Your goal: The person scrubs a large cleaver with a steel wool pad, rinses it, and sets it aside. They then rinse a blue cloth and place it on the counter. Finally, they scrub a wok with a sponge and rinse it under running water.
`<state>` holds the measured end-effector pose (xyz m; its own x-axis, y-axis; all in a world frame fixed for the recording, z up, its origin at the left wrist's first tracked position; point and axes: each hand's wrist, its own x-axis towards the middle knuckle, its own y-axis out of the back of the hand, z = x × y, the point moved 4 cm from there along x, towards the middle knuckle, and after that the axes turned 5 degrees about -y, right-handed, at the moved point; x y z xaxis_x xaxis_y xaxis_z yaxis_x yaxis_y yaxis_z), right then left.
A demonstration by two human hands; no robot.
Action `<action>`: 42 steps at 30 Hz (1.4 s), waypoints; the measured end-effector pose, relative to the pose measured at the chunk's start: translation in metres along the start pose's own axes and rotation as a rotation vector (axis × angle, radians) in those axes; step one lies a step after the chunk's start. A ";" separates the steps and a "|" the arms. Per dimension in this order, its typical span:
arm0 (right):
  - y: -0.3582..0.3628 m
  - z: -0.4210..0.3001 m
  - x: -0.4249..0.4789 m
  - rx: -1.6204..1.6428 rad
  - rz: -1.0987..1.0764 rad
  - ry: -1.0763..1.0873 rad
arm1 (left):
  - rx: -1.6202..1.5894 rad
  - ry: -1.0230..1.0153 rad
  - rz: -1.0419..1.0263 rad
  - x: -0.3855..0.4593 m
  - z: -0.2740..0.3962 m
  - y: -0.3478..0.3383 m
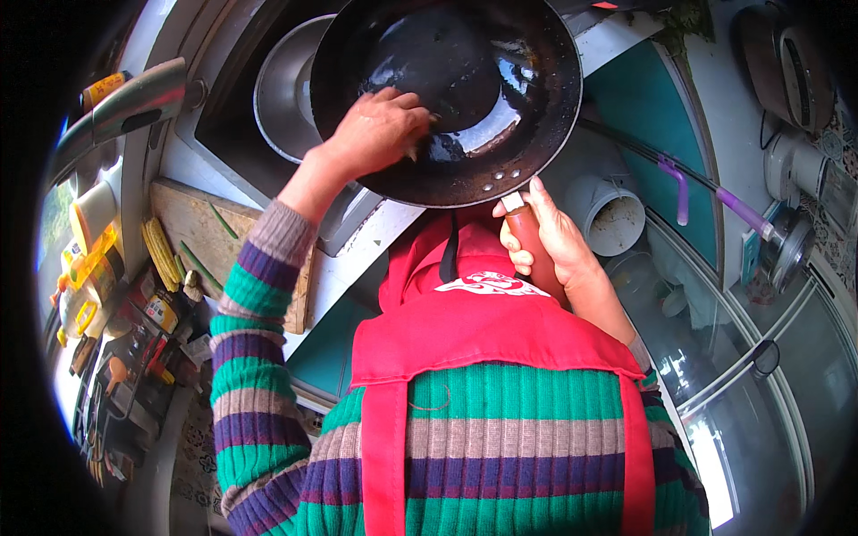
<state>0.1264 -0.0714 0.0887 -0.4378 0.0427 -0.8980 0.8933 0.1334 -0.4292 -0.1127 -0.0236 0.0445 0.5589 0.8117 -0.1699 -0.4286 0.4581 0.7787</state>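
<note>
A large black wok [429,74], wet and shiny inside, is tilted over the sink at the top centre. My right hand [546,234] grips its reddish-brown handle [526,234] just below the rim. My left hand [382,130] reaches over the near left rim into the wok, fingers curled down at the inner wall; a small pale bit of something shows at the fingertips, too hidden to name. Behind the wok, on the left, a metal basin [285,90] sits in the dark sink [224,100].
A wooden cutting board [201,208] lies left, with corn cobs [159,248] beside it. The faucet [127,107] extends from the far left. A white bucket [615,221] stands right of the handle. A purple-handled mop [737,208] leans at right, near a glass-doored cabinet [730,375].
</note>
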 end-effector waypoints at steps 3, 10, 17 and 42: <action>0.003 0.002 0.000 0.005 0.022 0.001 | -0.450 -0.100 0.225 0.011 0.039 0.000; -0.002 0.001 0.004 -0.116 0.025 0.024 | -0.245 0.035 0.288 0.054 0.059 -0.046; -0.002 0.000 0.003 -0.111 -0.001 0.048 | 0.166 0.283 0.392 0.081 -0.017 -0.023; 0.004 0.000 0.007 -0.080 -0.117 0.043 | 0.116 0.303 0.295 0.055 0.024 -0.044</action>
<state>0.1268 -0.0703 0.0807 -0.5439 0.0641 -0.8367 0.8258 0.2180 -0.5201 -0.0461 -0.0078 0.0156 0.1834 0.9793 -0.0861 -0.4464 0.1610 0.8802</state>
